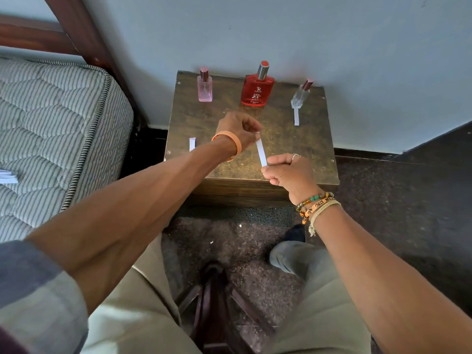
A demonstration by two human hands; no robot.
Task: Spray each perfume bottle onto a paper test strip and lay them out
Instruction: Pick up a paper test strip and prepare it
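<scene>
Striped quilted mattress (pixel 51 123), left, with a piped edge. Dark wooden bed frame (pixel 76 29) behind it. Pale blue-grey wall (pixel 332 34). Small brown wooden table (pixel 306 149) against the wall, top mottled. Dark speckled floor (pixel 408 200). Dark wooden piece (pixel 212 290), bottom centre, possibly a stool.

3 perfume bottles upright in a row, upper centre of frame; 3 white paper strips.
L to R: small pink bottle (pixel 205 89), bigger red bottle (pixel 257 90), slim clear bottle (pixel 301 95). First strip (pixel 296 118) lies flat just in front of clear bottle; second strip (pixel 192 144) lies centre-left, below pink bottle; third strip (pixel 261 152) mid-frame, ends pinched by left hand (pixel 238 129) & right hand (pixel 290 172).
</scene>
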